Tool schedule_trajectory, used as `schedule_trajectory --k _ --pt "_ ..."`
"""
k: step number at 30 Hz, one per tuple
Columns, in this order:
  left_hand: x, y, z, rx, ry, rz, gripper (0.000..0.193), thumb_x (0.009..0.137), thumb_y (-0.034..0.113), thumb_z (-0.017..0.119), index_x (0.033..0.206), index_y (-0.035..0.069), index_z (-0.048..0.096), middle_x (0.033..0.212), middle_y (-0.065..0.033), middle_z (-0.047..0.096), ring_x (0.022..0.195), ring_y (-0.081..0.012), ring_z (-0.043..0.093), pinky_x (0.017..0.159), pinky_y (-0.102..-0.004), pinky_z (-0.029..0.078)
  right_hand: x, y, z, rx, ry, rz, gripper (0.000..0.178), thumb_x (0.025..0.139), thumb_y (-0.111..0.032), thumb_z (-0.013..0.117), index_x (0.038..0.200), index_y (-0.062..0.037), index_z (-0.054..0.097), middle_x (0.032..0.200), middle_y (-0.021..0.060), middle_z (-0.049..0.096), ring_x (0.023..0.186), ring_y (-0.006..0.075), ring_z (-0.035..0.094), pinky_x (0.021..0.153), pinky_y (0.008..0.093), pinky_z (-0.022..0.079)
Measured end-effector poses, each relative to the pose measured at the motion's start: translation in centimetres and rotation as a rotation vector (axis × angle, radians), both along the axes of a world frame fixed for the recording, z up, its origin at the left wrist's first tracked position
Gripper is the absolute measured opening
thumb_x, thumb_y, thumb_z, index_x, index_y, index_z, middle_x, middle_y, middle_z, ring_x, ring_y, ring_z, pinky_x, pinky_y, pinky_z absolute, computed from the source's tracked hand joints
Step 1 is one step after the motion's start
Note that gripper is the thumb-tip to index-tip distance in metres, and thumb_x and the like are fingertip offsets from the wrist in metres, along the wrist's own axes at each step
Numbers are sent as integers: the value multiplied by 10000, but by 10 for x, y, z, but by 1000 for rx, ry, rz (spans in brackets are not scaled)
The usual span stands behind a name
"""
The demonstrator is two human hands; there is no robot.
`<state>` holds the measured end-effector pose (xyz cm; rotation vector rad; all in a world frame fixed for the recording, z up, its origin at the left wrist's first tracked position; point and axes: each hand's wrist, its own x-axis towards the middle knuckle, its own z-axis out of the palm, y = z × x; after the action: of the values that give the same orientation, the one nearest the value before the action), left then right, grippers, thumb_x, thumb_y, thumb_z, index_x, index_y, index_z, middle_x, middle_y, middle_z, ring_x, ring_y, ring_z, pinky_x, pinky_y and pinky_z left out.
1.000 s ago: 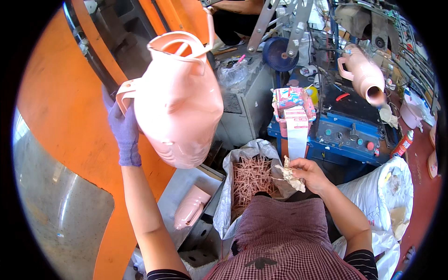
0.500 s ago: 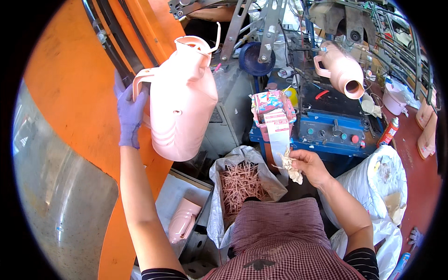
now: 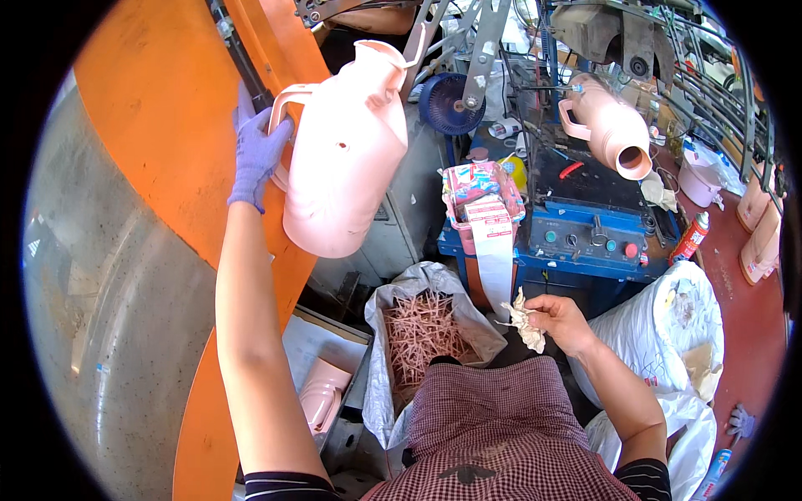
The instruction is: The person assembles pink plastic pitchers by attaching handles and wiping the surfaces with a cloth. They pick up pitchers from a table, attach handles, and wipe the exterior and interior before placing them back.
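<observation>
My left hand (image 3: 255, 154), in a purple glove, is closed at the handle of a pink plastic jug (image 3: 347, 167) and holds it up, tilted, in front of an orange machine panel (image 3: 159, 108). A thin pink stub rises from the jug's neck, and a small hole shows in its side. The gloved fingertips are also against a black bar (image 3: 242, 54) on the panel; the jug's handle partly hides the grip. Bare and lower down, my right hand (image 3: 561, 323) pinches a crumpled off-white rag (image 3: 526, 321) in front of my checked apron.
A sack (image 3: 380, 376) of pink plastic scraps stands below. Another pink jug (image 3: 606, 125) lies over a blue workbench with a control panel (image 3: 585, 238). Nearby are a pink basket (image 3: 455, 213), a blue fan (image 3: 451, 104), a spray can (image 3: 689, 240) and a white sack (image 3: 668, 326).
My left hand and the jug have moved up and to the right. The orange panel and its black bar have shifted right too. My right hand still holds the rag, slightly lower.
</observation>
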<state>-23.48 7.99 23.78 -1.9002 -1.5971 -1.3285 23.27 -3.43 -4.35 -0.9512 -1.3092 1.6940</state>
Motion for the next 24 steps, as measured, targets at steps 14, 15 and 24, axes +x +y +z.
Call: schedule_trajectory --k 14,15,24 --pt "51 -24 -107 48 41 -221 342 749 63 677 1085 22 633 1035 -165 635 1005 -327 613 896 -383 479 21 13 6 177 -75 -194 100 875 44 582 938 2 647 863 14 650 779 79 592 738 223 475" --pt "64 -38 -126 21 81 -188 378 726 66 688 1099 30 636 1004 -166 627 971 -335 614 859 -384 487 26 16 13 209 -115 -222 85 885 22 596 943 4 655 869 3 639 779 73 581 736 224 465" --pt "96 -155 -263 -245 138 -127 380 762 240 706 1101 78 650 840 -133 602 743 -330 612 651 -384 495 -10 40 62 510 -380 -143 164 824 -64 628 966 12 660 891 99 678 828 153 638 758 287 495"
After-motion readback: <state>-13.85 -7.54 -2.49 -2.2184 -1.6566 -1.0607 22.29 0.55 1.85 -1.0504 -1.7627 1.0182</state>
